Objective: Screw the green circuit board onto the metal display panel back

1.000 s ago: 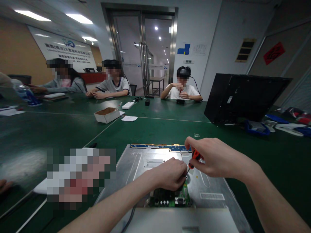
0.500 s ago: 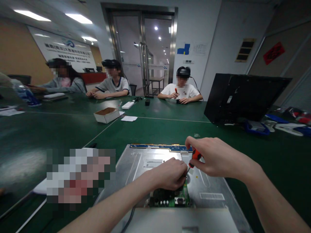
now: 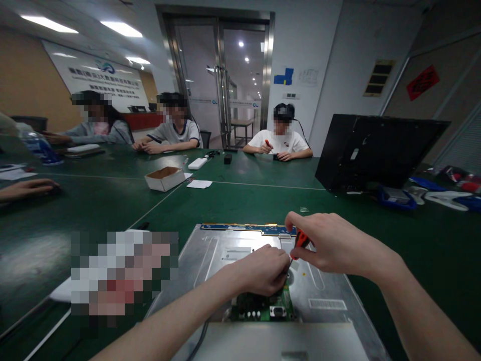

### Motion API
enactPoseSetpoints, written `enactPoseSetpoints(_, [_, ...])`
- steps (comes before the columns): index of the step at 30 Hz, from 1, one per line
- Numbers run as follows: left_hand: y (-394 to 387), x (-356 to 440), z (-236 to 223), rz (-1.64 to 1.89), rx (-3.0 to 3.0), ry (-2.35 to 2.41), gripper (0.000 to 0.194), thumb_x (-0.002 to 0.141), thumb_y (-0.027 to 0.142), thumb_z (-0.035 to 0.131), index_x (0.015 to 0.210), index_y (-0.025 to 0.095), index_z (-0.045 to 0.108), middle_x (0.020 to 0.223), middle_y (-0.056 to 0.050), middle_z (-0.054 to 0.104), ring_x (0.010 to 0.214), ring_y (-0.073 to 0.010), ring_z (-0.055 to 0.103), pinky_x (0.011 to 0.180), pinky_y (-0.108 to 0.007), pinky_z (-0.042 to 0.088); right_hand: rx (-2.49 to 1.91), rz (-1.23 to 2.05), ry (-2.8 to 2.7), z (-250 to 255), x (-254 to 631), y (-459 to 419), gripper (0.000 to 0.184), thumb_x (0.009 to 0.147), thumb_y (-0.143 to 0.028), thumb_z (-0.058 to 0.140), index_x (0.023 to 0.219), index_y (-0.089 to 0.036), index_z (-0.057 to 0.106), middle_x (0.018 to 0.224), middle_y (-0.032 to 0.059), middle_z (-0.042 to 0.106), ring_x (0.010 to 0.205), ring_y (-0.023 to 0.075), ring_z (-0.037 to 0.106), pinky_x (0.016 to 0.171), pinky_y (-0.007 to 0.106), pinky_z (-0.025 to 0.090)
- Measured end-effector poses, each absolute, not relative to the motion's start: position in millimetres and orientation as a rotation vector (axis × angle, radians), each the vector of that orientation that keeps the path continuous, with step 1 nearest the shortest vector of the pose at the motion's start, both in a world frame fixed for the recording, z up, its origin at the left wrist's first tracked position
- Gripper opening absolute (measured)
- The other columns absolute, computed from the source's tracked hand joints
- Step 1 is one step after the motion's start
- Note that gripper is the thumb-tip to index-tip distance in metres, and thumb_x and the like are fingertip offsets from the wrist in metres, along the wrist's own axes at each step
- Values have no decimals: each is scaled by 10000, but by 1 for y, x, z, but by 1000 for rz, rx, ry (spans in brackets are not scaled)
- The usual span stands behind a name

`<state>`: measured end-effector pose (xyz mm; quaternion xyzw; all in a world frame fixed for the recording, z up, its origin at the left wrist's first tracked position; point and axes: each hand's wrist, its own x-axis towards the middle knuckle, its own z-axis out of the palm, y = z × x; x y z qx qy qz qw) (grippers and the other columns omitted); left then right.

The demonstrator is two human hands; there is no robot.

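In my right hand (image 3: 319, 240) is a screwdriver (image 3: 301, 241) with a red and black handle, its shaft slanting down to the left. The shaft's tip disappears behind the fingers of my left hand (image 3: 265, 268). Those fingers are curled together low over a green circuit board (image 3: 280, 306), and whatever they pinch is hidden. The board sits on the silver metal back of a display panel (image 3: 326, 296), which lies flat in front of me. Along the panel's far edge runs a narrow blue circuit strip (image 3: 240, 228).
An open white box (image 3: 165, 180) stands beyond the panel on the green table (image 3: 259, 200). A black monitor casing (image 3: 376, 150) is at the right, near a blue tray (image 3: 398, 197). Several people sit around the table; one co-worker's hand (image 3: 32, 189) rests at the far left.
The screwdriver handle has turned slightly in my right hand; my left hand has stayed put. A co-worker's hand has come into view at the left. The person opposite has tilted their screwdriver lower.
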<state>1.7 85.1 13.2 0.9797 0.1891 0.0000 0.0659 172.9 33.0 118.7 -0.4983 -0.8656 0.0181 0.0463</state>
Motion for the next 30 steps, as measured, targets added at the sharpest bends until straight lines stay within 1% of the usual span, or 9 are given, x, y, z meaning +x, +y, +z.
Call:
enactPoseSetpoints(4, [86, 1, 12, 44, 2958, 555, 122, 802, 190, 547, 920, 161, 536, 888, -92, 672, 733, -248, 627, 617, -332, 453, -1606, -21, -2633, 118, 173, 36, 198, 883, -434, 560, 961, -253, 561, 737, 6, 661, 649, 199, 606, 518, 276, 279])
enactPoseSetpoints(8, [85, 1, 12, 55, 2982, 548, 75, 789, 185, 548, 857, 153, 538, 856, -91, 662, 708, -233, 613, 605, -325, 445, -1598, -24, -2629, 118, 173, 36, 114, 879, -326, 547, 958, -244, 539, 726, -3, 655, 627, 183, 590, 515, 268, 272])
enactPoseSetpoints(10, [85, 1, 12, 37, 2984, 555, 67, 783, 184, 554, 840, 151, 541, 847, -87, 660, 690, -225, 605, 594, -319, 440, -1542, 27, -2632, 119, 173, 34, 144, 839, -248, 569, 971, -236, 514, 765, -9, 663, 642, 170, 590, 524, 261, 281])
enactPoseSetpoints(12, [85, 1, 13, 22, 2971, 559, 84, 776, 180, 565, 853, 153, 544, 846, -82, 660, 684, -221, 602, 590, -313, 437, -1492, 66, -2644, 119, 173, 33, 176, 817, -222, 586, 971, -233, 502, 799, -12, 671, 665, 165, 595, 538, 259, 290])
enactPoseSetpoints(17, [85, 1, 13, 29, 2951, 561, 147, 776, 174, 564, 918, 154, 534, 880, -93, 667, 694, -229, 613, 597, -318, 444, -1576, -5, -2632, 117, 174, 35, 170, 862, -374, 589, 971, -253, 540, 763, -5, 669, 670, 191, 607, 532, 266, 278])
enactPoseSetpoints(21, [86, 1, 12, 34, 2953, 542, 128, 785, 186, 557, 906, 156, 525, 903, -99, 672, 741, -249, 626, 631, -335, 459, -1588, -24, -2634, 118, 174, 35, 115, 863, -298, 571, 957, -240, 540, 739, -3, 655, 647, 179, 594, 527, 267, 280])
enactPoseSetpoints(25, [86, 1, 13, 32, 2951, 531, 112, 773, 180, 562, 877, 159, 524, 875, -88, 672, 713, -237, 623, 618, -328, 453, -1498, 47, -2655, 120, 173, 32, 165, 808, -225, 605, 936, -224, 500, 778, -14, 661, 648, 157, 580, 526, 262, 286])
enactPoseSetpoints(27, [86, 1, 13, 27, 2949, 539, 95, 768, 175, 565, 853, 162, 524, 843, -80, 666, 693, -232, 619, 598, -321, 446, -1488, 60, -2656, 120, 173, 32, 172, 808, -236, 618, 933, -226, 501, 792, -14, 666, 660, 157, 588, 529, 260, 289])
enactPoseSetpoints(30, [85, 1, 14, 48, 2959, 548, 88, 775, 171, 558, 853, 169, 519, 837, -77, 661, 667, -223, 614, 576, -316, 439, -1551, 13, -2643, 119, 173, 34, 175, 844, -349, 619, 953, -240, 535, 767, -5, 667, 662, 177, 602, 522, 264, 283])
